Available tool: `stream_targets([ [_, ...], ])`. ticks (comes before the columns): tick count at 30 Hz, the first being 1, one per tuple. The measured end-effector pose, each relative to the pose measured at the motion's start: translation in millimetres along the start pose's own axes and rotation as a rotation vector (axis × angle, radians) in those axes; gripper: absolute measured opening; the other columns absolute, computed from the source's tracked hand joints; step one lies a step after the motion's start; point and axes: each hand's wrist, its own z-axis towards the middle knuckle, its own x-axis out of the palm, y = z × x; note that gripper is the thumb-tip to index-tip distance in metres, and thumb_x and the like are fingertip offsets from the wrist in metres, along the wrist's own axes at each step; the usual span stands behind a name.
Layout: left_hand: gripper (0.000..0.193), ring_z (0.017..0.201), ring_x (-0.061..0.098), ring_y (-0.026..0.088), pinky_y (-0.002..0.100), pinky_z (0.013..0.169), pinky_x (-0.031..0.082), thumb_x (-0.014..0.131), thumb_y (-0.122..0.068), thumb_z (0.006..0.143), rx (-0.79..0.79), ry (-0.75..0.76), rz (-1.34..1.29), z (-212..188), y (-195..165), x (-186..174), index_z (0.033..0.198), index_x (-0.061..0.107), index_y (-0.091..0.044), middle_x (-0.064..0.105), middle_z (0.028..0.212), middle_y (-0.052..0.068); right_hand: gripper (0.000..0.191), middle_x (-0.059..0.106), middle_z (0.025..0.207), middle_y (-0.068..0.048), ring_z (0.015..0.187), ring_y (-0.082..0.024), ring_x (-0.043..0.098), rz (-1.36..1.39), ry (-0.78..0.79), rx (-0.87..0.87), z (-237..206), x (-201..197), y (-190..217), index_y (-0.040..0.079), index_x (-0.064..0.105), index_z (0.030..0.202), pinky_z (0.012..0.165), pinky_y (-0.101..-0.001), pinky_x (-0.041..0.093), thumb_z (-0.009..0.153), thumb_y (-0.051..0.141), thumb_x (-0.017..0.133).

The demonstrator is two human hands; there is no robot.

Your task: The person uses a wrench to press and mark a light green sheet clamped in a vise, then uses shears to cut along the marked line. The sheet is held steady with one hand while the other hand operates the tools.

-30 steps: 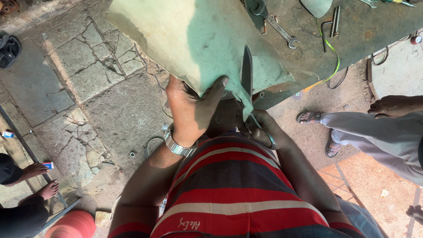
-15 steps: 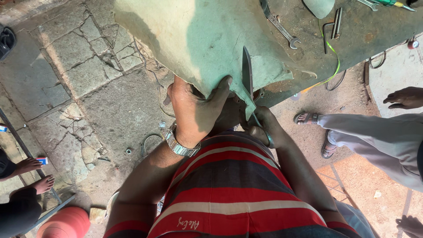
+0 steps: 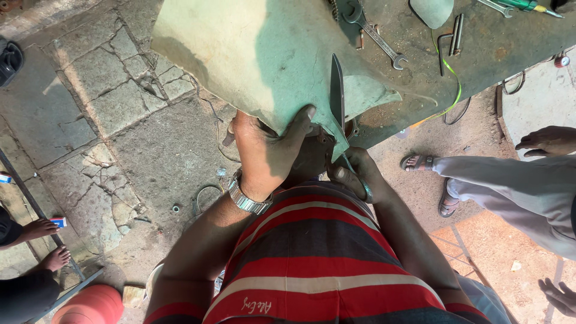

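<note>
Left hand [image 3: 267,153] clamped on the near edge of the green sheet [image 3: 258,60], which spreads away from it. Right hand [image 3: 354,174] closed on scissors [image 3: 337,96], blade over the sheet just right of the left thumb.

Pale green sheet [image 3: 240,54], red-and-grey striped shirt [image 3: 324,258], silver wristwatch [image 3: 247,198]

Spanner [image 3: 377,37], rods [image 3: 457,33] crowd bench beyond sheet [image 3: 252,57].

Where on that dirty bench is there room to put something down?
Bare bench top lies right of the bent rods, below the screwdriver. It is crowded around the spanner, and the green sheet covers the left.
</note>
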Motion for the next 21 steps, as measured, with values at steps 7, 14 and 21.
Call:
stream_targets([
  [7,0.045,0.104,0.072,0.022,0.036,0.091,0.062,0.085,-0.001,0.090,-0.009,-0.008,0.002,-2.2,1.0,2.1,0.123,0.055,0.007,0.071,0.112,0.017,0.086,0.060,0.097,-0.007,0.085,-0.014,0.059,0.103,0.101,-0.078,3.0,0.6,1.4,-0.001,0.052,0.123,0.075,-0.0280,0.047,0.092,0.079,0.059],
  [14,0.046,0.103,0.070,0.022,0.036,0.091,0.061,0.085,-0.001,0.090,0.009,-0.022,0.006,-4.3,-3.8,4.7,0.125,0.056,0.004,0.070,0.113,0.015,0.093,0.060,0.097,-0.006,0.086,-0.014,0.059,0.050,0.028,-0.042,2.7,3.4,-1.3,-0.004,0.050,0.133,0.075,-0.0277,0.049,0.090,0.076,0.064],
  [21,0.041,0.100,0.071,0.022,0.037,0.089,0.060,0.086,-0.003,0.090,0.049,-0.013,0.072,-2.1,-7.9,4.0,0.121,0.059,0.003,0.070,0.109,0.014,0.069,0.058,0.087,-0.005,0.079,-0.014,0.055,-0.001,-0.013,-0.061,3.2,0.2,-3.5,0.001,0.059,0.100,0.068,-0.0284,0.044,0.092,0.068,0.068],
])
